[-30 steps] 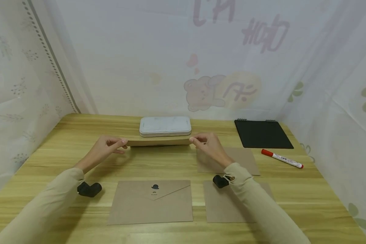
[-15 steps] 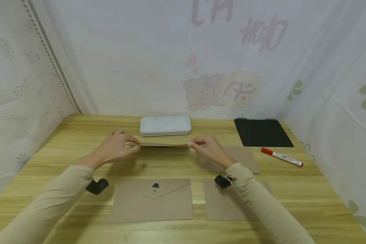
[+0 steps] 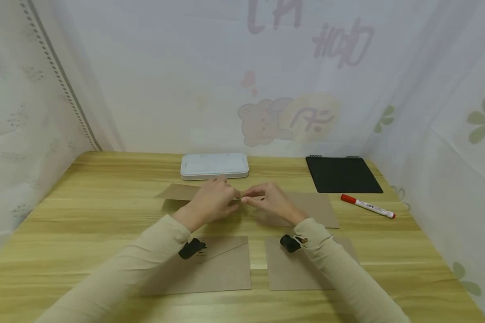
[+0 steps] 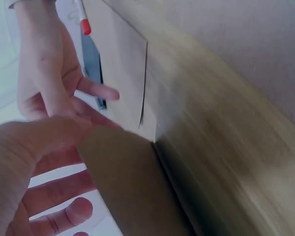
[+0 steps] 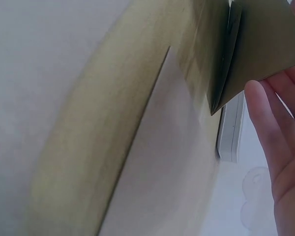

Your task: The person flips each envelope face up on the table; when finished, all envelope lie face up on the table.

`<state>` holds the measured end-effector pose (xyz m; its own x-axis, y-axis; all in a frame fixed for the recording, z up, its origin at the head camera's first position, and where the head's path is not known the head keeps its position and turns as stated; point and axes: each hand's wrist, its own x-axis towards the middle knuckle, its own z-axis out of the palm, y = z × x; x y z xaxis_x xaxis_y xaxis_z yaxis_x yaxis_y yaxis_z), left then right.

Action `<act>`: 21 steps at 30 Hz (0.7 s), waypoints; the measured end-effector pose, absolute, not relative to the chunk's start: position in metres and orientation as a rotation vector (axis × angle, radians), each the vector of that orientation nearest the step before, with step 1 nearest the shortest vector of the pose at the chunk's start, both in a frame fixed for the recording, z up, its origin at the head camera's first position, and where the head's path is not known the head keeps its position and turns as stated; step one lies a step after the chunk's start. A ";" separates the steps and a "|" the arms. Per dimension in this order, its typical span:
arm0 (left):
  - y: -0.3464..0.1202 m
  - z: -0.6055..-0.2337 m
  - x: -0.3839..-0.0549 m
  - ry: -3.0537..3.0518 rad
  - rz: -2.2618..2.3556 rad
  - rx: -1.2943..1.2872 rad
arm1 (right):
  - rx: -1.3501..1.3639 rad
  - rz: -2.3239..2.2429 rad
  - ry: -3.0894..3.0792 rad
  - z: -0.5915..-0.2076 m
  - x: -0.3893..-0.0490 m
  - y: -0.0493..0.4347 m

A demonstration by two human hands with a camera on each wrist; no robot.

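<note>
A brown kraft-paper envelope (image 3: pixel 178 192) is held over the middle of the table; its layers part along one side in the right wrist view. My left hand (image 3: pixel 211 199) has its thumb on one face and its fingers behind, pinching the envelope near its right end. At that same corner my right hand (image 3: pixel 271 202) pinches the paper with thumb and fingertip, the two hands meeting there. Below lies a closed envelope (image 3: pixel 222 269) with a pointed flap and a small printed hat, partly covered by my left forearm.
Two more brown paper pieces lie to the right, one further back (image 3: pixel 315 208) and one nearer (image 3: pixel 283 269) under my right forearm. Behind are a white flat case (image 3: pixel 214 166) and a black spiral notebook (image 3: pixel 343 174). A red-capped marker (image 3: pixel 368 206) lies beside the notebook.
My left hand has slid rightward from the envelope's left end to the right corner, beside my right hand. The envelope's left end now sticks out uncovered. My right hand stays at its corner.
</note>
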<state>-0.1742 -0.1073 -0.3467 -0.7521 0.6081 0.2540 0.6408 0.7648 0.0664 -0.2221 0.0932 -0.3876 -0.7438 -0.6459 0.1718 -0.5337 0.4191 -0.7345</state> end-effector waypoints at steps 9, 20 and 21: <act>-0.101 -0.352 -0.173 -2.764 -0.335 -0.990 | -1.016 -1.252 2.521 -0.391 -0.220 0.092; -0.111 -0.361 -0.166 -2.708 -0.472 -0.920 | -0.769 -1.654 2.293 -0.394 -0.211 0.095; -0.112 -0.361 -0.164 -2.716 -0.492 -0.891 | -0.760 -1.652 2.294 -0.395 -0.210 0.096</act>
